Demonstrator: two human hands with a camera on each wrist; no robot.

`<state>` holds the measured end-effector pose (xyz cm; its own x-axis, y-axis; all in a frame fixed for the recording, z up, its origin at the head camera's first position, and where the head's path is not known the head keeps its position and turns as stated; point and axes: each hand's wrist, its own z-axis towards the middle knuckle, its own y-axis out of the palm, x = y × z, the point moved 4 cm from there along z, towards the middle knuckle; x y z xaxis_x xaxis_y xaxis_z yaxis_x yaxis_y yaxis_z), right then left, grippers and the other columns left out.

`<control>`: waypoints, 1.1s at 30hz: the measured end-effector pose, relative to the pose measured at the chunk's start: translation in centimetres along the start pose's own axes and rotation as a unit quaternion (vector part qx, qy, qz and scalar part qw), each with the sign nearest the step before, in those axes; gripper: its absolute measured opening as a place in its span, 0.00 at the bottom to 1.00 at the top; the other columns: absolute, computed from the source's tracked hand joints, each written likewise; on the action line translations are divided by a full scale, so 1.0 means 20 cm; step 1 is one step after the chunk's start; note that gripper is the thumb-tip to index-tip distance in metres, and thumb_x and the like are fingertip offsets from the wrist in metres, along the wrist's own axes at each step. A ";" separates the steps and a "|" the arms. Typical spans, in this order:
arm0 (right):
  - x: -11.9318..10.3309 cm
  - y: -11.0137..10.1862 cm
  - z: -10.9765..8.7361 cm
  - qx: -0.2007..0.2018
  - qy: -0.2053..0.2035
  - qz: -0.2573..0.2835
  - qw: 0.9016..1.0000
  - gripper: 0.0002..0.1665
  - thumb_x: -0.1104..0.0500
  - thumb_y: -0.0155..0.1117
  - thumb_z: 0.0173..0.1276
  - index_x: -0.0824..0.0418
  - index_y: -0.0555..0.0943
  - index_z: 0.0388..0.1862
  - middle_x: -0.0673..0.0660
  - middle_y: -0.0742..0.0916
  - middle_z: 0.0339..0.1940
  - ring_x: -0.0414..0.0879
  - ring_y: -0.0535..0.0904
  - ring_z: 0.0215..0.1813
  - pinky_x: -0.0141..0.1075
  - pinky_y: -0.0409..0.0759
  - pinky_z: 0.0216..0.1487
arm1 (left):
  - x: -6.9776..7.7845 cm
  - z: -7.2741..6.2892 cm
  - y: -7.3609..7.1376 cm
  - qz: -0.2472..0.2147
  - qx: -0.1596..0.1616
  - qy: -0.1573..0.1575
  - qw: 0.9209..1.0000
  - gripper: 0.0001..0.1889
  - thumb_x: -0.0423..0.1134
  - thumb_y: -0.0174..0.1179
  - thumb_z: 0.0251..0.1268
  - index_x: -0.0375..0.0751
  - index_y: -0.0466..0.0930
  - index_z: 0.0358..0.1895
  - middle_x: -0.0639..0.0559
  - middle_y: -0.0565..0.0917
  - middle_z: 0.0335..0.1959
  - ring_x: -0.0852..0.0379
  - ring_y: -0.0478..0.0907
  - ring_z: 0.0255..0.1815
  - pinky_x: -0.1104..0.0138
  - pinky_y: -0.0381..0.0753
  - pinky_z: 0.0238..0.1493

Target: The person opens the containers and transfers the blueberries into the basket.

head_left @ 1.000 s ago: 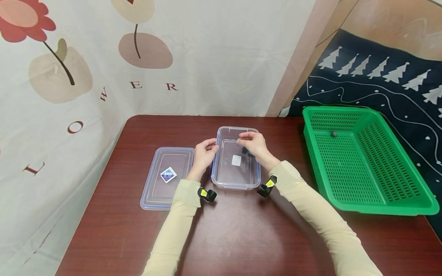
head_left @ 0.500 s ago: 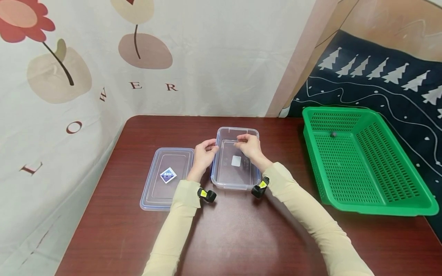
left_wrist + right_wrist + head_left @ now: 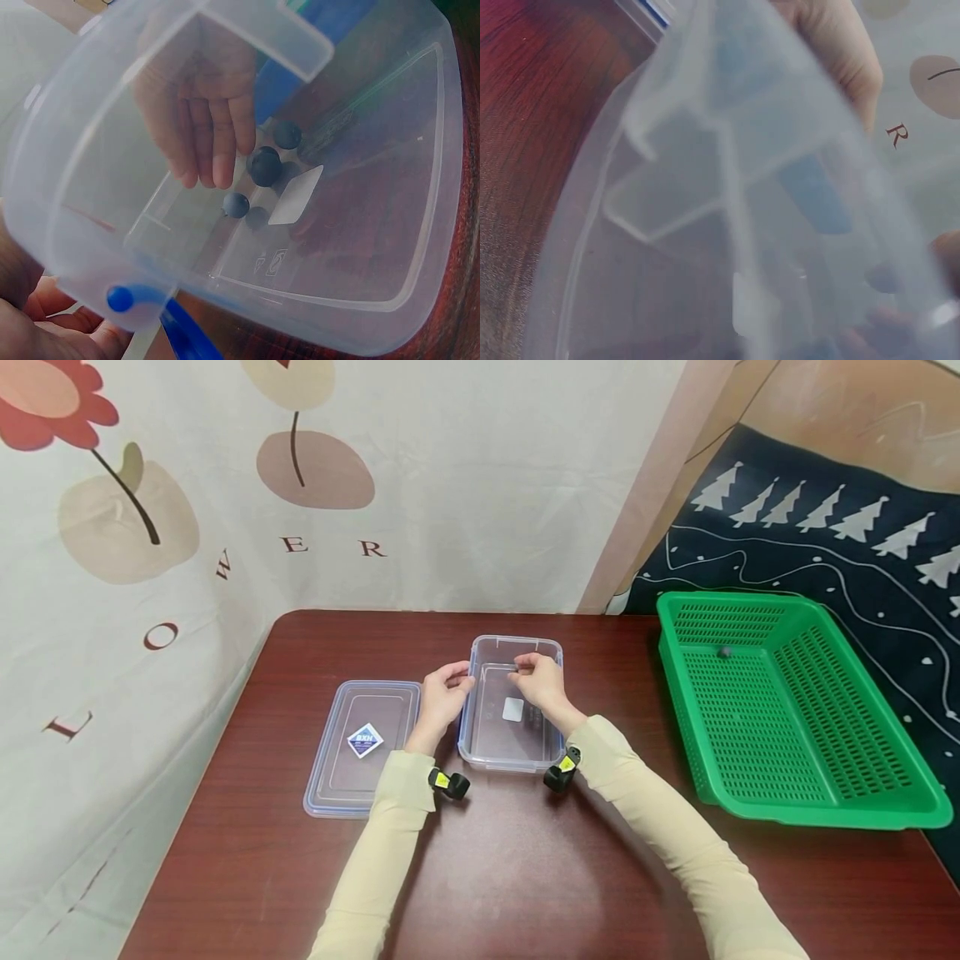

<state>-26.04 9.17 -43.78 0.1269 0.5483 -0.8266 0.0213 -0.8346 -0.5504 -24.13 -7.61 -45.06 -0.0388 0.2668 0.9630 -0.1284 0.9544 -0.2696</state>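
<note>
In the head view a clear plastic food container (image 3: 487, 737) stands uncovered at the table's far middle. My left hand (image 3: 444, 700) touches its left rim with thumb and fingertips, its fingers loosely bent. My right hand (image 3: 543, 687) reaches down into the container from the right, hiding part of the floor in the head view. Seen through the wall in the left wrist view, its fingers (image 3: 219, 146) hang nearly straight. Several dark blueberries (image 3: 236, 205) sit beside and below those fingertips. The right wrist view is mostly blurred container wall (image 3: 682, 202).
A matching clear lid (image 3: 386, 706) with a diamond label lies left of the container. To the right stands a large green plastic basket (image 3: 780, 735), holding one small dark round thing (image 3: 724, 652). A white sticker (image 3: 513, 709) is on the container's floor. Curtain hangs behind.
My right hand has moved slightly left and lower in the container, then nearly stopped, now covering the dark berries visible a second ago. The left hand and container have stayed put.
</note>
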 end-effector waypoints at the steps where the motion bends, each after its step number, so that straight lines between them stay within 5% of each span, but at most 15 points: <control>1: 0.00 0.00 0.00 -0.001 -0.001 -0.005 1.000 0.19 0.64 0.65 0.57 0.69 0.80 0.49 0.63 0.85 0.44 0.52 0.81 0.47 0.39 0.77 0.50 | 0.00 0.00 0.00 0.000 0.000 0.000 1.000 0.15 0.27 0.59 0.59 0.28 0.79 0.50 0.35 0.82 0.44 0.45 0.80 0.44 0.62 0.79 0.47; 15: 0.04 0.05 -0.01 -0.024 0.006 -0.044 0.999 0.20 0.75 0.62 0.48 0.69 0.82 0.43 0.62 0.86 0.38 0.51 0.81 0.43 0.36 0.79 0.46 | 0.00 0.00 0.00 -0.003 -0.006 -0.007 1.000 0.15 0.28 0.59 0.60 0.29 0.79 0.51 0.35 0.82 0.44 0.45 0.80 0.44 0.61 0.79 0.48; 33: 0.04 0.07 -0.02 -0.054 -0.010 -0.069 0.996 0.11 0.71 0.67 0.48 0.67 0.84 0.33 0.59 0.86 0.30 0.45 0.79 0.32 0.32 0.77 0.35 | 0.01 0.00 0.00 0.000 -0.003 -0.009 1.000 0.15 0.27 0.59 0.60 0.29 0.79 0.51 0.35 0.83 0.44 0.46 0.80 0.44 0.61 0.79 0.47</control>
<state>-25.61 8.46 -45.14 0.0956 0.6582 -0.7467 0.1431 -0.7514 -0.6441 -24.07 -7.59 -44.95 -0.0558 0.2638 0.9630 -0.1219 0.9555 -0.2688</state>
